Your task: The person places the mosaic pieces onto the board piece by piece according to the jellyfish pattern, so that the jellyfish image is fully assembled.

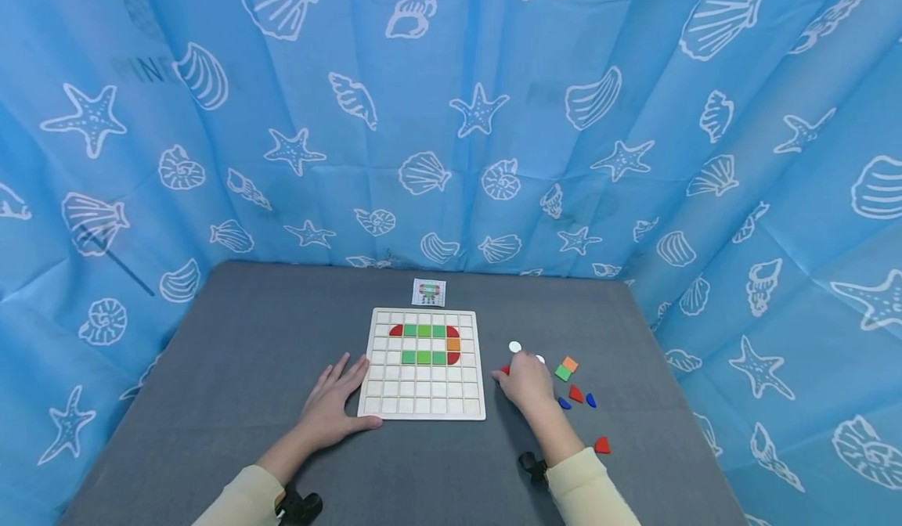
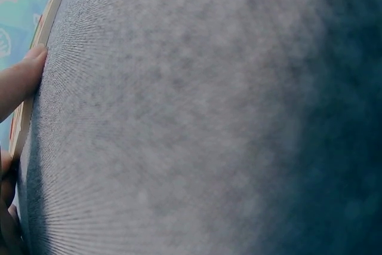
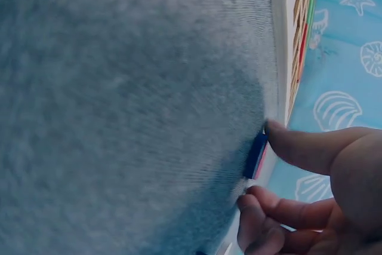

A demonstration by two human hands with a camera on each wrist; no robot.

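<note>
I see the right hand [image 1: 524, 381] near the table's right edge, fingertips [image 3: 276, 129] pinching a blue tile [image 3: 255, 154] off the cloth; only the right wrist view shows it. The left hand [image 1: 334, 405] lies flat, fingers relaxed, against the grid board [image 1: 423, 401]'s left edge.

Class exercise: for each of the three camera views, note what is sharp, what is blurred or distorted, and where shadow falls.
Head view: evenly lit and sharp, the grid board crisp, the curtain bowed by a wide lens. Left wrist view: grey table cloth fills the frame, soft and curved, darkening at right; one fingertip shows at the edge. Right wrist view: cloth blurred, shadow under the right hand, the blue piece at the fingertips reasonably clear.
</note>
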